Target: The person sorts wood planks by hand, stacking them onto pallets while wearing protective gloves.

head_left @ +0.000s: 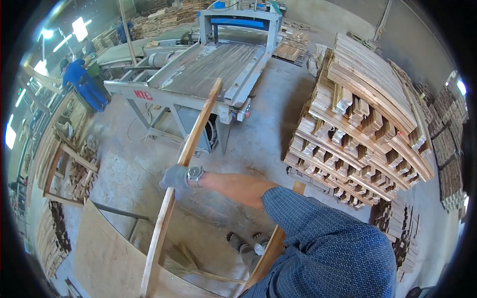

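Note:
My right hand [175,183], in a grey glove with a watch at the wrist, is closed around a long narrow wooden board [161,226]. The board slants from the lower left up towards the machine, and its far end overlaps the machine bed in view. Beneath my right arm another wooden board [268,253] runs close to my body, partly hidden by the sleeve. A small whitish patch at its left edge may be part of my left hand [259,249]; its fingers cannot be made out.
A machine with a flat bed [213,69] stands ahead. Stacked timber [357,129] rises on the right. A curved plywood sheet [102,253] and a straw broom [184,258] lie at lower left. A co-worker in blue [82,82] is at the far left.

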